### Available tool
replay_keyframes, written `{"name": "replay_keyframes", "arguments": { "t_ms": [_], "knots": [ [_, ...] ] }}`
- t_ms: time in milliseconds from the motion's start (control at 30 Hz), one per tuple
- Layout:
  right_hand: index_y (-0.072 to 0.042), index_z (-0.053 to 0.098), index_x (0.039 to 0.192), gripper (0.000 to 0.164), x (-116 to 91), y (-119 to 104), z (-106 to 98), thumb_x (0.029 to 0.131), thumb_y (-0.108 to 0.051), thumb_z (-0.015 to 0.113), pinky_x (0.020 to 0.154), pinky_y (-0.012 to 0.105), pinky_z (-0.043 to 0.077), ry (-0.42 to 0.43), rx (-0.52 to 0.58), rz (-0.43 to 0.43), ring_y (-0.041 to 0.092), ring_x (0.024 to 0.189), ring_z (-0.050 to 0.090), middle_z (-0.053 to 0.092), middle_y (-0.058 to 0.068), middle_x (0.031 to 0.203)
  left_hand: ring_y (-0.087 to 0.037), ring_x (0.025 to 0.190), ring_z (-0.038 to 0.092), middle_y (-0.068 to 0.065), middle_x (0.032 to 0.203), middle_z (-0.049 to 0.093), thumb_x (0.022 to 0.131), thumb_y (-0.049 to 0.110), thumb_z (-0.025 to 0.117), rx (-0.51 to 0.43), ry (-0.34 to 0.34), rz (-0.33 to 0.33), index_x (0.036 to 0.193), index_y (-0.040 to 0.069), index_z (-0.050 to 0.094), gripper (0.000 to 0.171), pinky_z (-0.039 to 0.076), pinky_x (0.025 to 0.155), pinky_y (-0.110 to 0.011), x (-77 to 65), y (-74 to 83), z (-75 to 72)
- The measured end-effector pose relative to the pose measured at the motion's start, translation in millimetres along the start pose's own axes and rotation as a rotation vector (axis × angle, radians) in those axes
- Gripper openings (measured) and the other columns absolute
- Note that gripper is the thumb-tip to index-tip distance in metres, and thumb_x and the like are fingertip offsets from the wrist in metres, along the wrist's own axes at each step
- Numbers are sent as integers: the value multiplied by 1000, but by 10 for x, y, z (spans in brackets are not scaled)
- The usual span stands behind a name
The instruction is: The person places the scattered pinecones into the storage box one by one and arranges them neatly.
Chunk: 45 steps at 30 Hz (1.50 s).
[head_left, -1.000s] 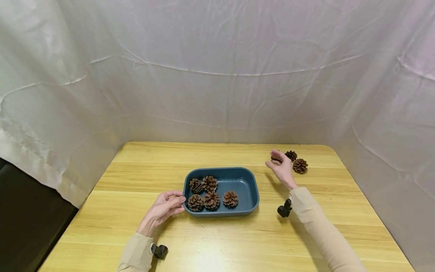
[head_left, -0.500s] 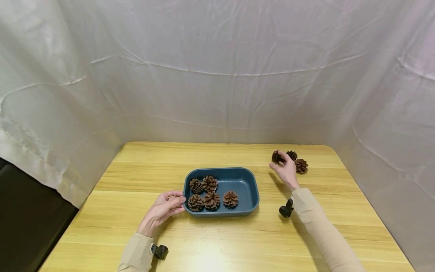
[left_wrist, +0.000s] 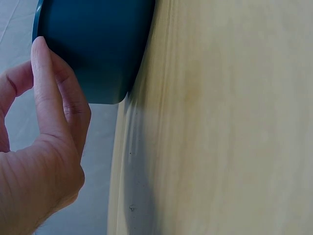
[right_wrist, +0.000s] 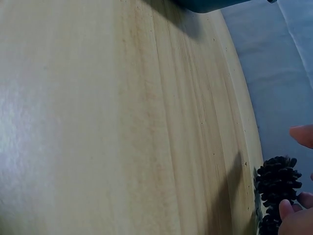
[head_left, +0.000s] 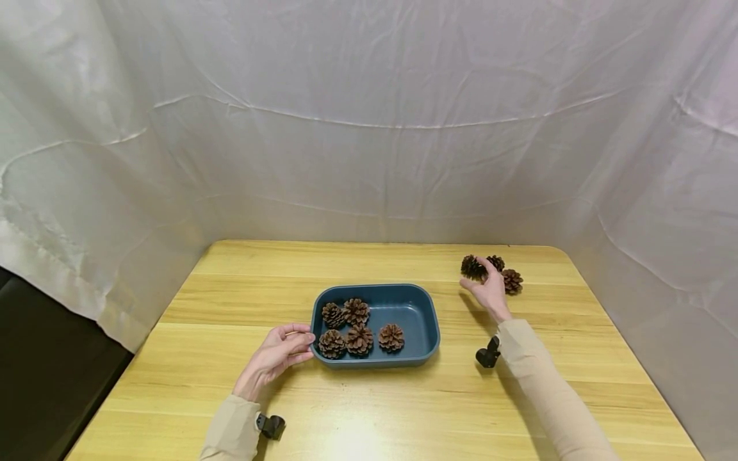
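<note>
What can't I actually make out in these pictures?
Head view: part of the loose brown woody pine cone cluster, covered by the person's bare right hand.
Left wrist view: the inside of the dark-blue rounded rectangular tray, hidden by its own wall.
Right wrist view: most of the right hand, cut off by the right edge; most of the tray, by the top edge.

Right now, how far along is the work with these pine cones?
Apparently past halfway. Done: five pine cones sit in the blue tray, whose rim the left hand holds. In progress: the right hand is at the loose cones on the table, no firm grip visible. Remaining, probably: those loose cones, at least three.
</note>
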State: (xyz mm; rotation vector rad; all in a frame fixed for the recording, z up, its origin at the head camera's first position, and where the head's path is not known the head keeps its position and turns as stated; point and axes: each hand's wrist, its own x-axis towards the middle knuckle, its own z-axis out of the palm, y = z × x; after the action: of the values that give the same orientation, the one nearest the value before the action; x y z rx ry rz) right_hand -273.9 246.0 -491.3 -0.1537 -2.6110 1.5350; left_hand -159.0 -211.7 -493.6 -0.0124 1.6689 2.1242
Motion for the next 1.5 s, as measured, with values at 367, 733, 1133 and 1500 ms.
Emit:
{"name": "replay_keyframes", "arguments": {
  "t_ms": [367,733,1133,1500],
  "knots": [
    [-7,25,158,83,-3,-15,1,89,-12,71,123,68,20,-16,-20,24,46,150,15,19,24,165,-7,78,68,4,92,68,99,0,56,-14,-5,1,117,-1,50,19,63,76,-20,-10,5,3],
    [-5,24,158,83,3,4,-8,89,-12,70,123,65,23,-24,-57,8,47,147,17,23,24,164,-7,78,68,5,90,68,99,-1,55,-24,-8,4,115,1,51,16,63,77,-20,-8,9,4],
    [-3,26,157,79,23,31,19,91,-9,69,126,58,25,22,-6,64,43,148,23,30,25,161,-6,77,68,5,90,68,99,-1,56,-18,-1,0,114,1,51,16,63,76,-19,-15,19,12],
    [-2,47,144,57,40,91,52,93,-12,68,120,58,34,101,-3,74,43,141,37,42,25,151,-5,78,68,5,89,68,99,-1,55,-11,-15,19,114,0,52,15,63,75,-19,-29,26,17]
  ]
}}
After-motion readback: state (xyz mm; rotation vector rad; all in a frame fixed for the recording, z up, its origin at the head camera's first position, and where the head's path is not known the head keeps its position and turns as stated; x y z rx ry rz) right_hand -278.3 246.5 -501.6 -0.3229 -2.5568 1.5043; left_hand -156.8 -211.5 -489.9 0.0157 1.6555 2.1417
